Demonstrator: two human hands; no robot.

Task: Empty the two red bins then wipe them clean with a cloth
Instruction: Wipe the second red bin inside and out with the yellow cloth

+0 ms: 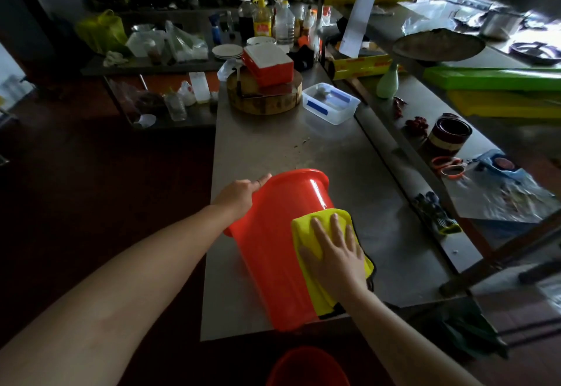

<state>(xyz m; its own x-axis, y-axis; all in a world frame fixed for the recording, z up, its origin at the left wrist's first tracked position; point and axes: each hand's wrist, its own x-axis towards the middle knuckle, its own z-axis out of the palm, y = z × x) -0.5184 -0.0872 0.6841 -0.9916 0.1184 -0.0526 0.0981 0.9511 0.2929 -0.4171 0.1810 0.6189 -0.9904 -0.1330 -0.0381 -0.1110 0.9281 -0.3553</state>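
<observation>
A red bin [273, 243] lies tipped on its side on the steel table [303, 149], its open mouth facing away from me. My left hand [239, 194] grips the bin's rim on the left side. My right hand [337, 252] presses flat on a yellow cloth [309, 234] against the bin's outer wall on the right. A second red bin [306, 367] shows at the bottom edge, below the table's near end; only its rim is visible.
Further along the table stand a round wooden chopping block [264, 100] with a red-and-white box [268, 64] on it and a clear plastic container [331, 102]. A lower shelf on the right holds scissors [449, 167], a tin [449, 137] and gloves [437, 212]. Bottles crowd the back counter.
</observation>
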